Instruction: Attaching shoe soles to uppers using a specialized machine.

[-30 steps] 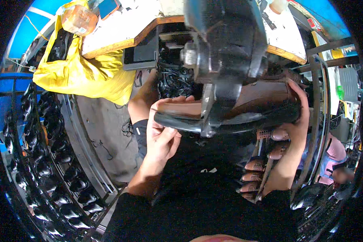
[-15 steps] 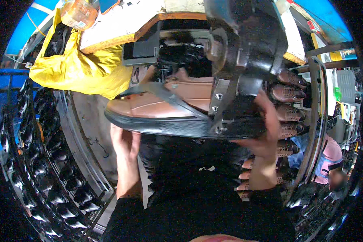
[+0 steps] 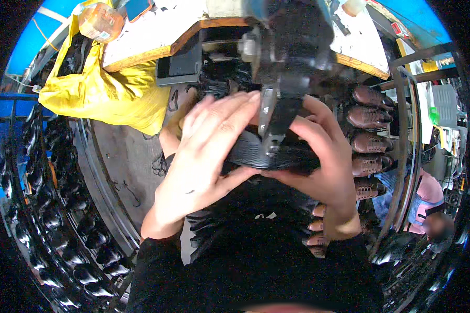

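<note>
Both my hands grip a shoe (image 3: 248,149) by its black ridged sole, right under the head of a dark sewing machine (image 3: 295,57). My left hand (image 3: 201,151) wraps the shoe's left side, thumb on the sole's lower edge and fingers over the top. On the other side my right hand (image 3: 326,151) is curled round the sole, thumb underneath. The machine's narrow metal foot part (image 3: 266,120) comes down between my hands against the shoe. My fingers and the blurred machine hide most of the upper, so whether a needle meets it cannot be seen.
A white worktable (image 3: 156,39) with a wooden edge bears an orange-labelled jar (image 3: 102,22). From its left hangs a yellow bag (image 3: 107,99). Black shoes (image 3: 68,229) fill racks at left; brown lace-up shoes (image 3: 371,141) line the right. Beyond them is a person in pink (image 3: 428,190).
The shoe has turned from lying sideways, toe to the left, to being mostly hidden between my hands. My left hand has moved up and right from beneath the toe onto its side.
</note>
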A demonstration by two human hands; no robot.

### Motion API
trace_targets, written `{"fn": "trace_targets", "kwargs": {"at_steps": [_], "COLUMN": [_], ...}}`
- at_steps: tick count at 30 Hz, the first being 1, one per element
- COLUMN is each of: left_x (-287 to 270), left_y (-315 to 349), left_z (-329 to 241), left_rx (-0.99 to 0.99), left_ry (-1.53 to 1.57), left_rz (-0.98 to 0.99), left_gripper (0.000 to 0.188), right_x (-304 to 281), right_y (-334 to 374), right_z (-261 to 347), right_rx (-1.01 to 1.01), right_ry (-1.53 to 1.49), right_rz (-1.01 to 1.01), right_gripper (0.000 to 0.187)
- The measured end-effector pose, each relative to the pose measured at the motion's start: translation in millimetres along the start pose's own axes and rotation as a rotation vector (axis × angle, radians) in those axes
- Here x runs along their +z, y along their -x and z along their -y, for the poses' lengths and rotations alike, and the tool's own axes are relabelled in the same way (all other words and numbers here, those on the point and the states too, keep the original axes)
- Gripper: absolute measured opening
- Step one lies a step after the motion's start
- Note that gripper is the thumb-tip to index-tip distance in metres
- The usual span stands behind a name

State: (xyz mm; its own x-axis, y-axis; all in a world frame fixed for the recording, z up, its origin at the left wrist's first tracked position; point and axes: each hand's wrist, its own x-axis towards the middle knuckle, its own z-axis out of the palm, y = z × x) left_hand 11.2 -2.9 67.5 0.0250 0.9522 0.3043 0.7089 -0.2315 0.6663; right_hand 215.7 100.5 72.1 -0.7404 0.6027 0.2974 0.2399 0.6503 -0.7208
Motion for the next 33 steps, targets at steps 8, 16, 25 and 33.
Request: {"fn": "trace_targets", "kwargs": {"at_steps": [8, 16, 25, 33], "left_x": [35, 86, 107, 112], "left_y": [22, 42, 53, 58], "left_z": [13, 20, 13, 11], "left_rx": [-0.192, -0.197, -0.59, -0.544], "left_ry": [0.591, 1.203, 1.498, 1.481], "left_rz": [-0.148, -0.354, -0.384, -0.48], "left_gripper": [0.086, 0.1, 0.11, 0.061], "right_x": [37, 89, -45, -68], "right_y": [37, 149, 110, 103], "right_z": [-69, -170, -157, -84], "right_rx": [-0.01, 0.532, 0.3, 0.717], "right_ry": [-0.245, -0.788, -0.322, -0.784], "right_rz": [-0.115, 0.042, -0.013, -0.324], "right_gripper": [0.116, 0.09, 0.079, 0.06]}}
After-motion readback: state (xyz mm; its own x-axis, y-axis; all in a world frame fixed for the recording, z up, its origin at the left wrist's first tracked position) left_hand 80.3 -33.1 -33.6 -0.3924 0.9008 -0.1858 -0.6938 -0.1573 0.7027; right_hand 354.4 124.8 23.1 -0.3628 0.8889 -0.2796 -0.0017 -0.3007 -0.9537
